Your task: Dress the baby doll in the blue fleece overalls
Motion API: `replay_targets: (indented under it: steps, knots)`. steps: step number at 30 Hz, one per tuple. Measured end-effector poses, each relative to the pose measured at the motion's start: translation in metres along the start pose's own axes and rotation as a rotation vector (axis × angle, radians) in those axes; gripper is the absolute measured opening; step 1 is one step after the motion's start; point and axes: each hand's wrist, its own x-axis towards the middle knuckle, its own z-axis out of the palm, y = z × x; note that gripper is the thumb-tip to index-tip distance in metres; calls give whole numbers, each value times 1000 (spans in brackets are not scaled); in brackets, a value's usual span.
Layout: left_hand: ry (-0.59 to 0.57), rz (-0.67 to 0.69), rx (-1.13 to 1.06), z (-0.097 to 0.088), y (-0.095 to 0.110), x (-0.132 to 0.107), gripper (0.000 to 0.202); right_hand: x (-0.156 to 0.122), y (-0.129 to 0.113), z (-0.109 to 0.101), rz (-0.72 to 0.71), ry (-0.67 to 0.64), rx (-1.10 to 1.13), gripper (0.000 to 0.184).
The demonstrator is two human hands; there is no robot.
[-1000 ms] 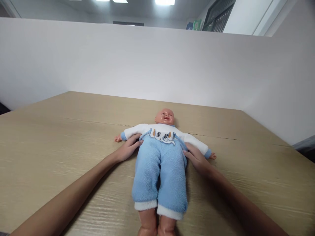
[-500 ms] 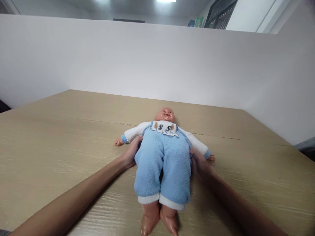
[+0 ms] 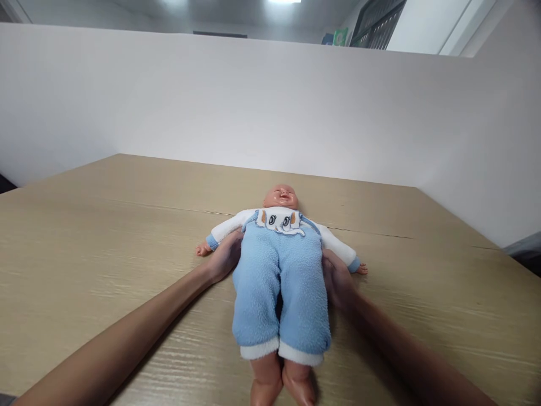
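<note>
Doll [image 3: 279,248]: on its back on the counter [image 3: 127,237], about midway between the left and right edges; head [image 3: 281,196] toward the far edge, feet toward the near side, running out at the bottom of the view.
Clothing as container: blue fleece overalls [image 3: 258,293] with white cuffs enclose trunk and upper legs; white sleeves [image 3: 230,226] with blue ends enclose the arms. Head, doll hands and lower legs [image 3: 266,375] protrude.
Bib: white elephant patch [image 3: 279,220] at chest, orange in the ears, trunk curling toward the right edge.
Doll arms: spread outward, one to each side of the counter.
Left hand [image 3: 225,256]: against the doll's flank on the left-edge side, below the sleeve. Fingers pass out of sight at the body; spread or together, cannot tell.
Right hand [image 3: 339,279]: against the opposite flank, below the other sleeve. Fingers curl inward toward the overalls, tips hidden; spacing cannot be told.
Counter seam: fine line running crosswise, passing behind the doll near shoulder level.
Partition [image 3: 253,101]: white, upright along the far edge, from far left corner to far right corner.
Beyond partition: green item [image 3: 339,37] beside a blue one; contents unreadable.
</note>
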Motion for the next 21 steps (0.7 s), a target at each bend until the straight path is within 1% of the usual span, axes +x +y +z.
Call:
replay_targets:
  steps: [3, 5, 8, 10, 12, 14, 16, 18, 21]
  knots:
    - [-37, 5, 29, -7, -1, 3, 16, 0, 1, -4, 8, -47, 31, 27]
    - [-31, 0, 32, -9, -1, 3, 19, 0, 1, -5, -3, -71, 63, 23]
    - [-21, -18, 11, -11, 2, 2, 19, -1, -2, -5, -37, -71, 120, 16]
    - [-8, -29, -4, -12, 6, 0, 17, -2, -3, -2, -74, -70, 136, 21]
    - [11, -47, -19, -13, 10, -1, 16, -3, -4, 1, -99, -82, 134, 32]
    - [27, -62, -33, -15, 13, 0, 21, -4, -5, 4, -118, -88, 137, 39]
    - [32, -77, -28, -17, 15, 1, 26, -5, -7, 6, -136, -90, 162, 41]
    - [36, -79, -2, -17, 16, 2, 29, -5, -9, 6, -143, -100, 195, 39]
    - [66, -43, 38, -13, 15, 2, 27, -3, -12, 5, -135, -106, 233, 32]
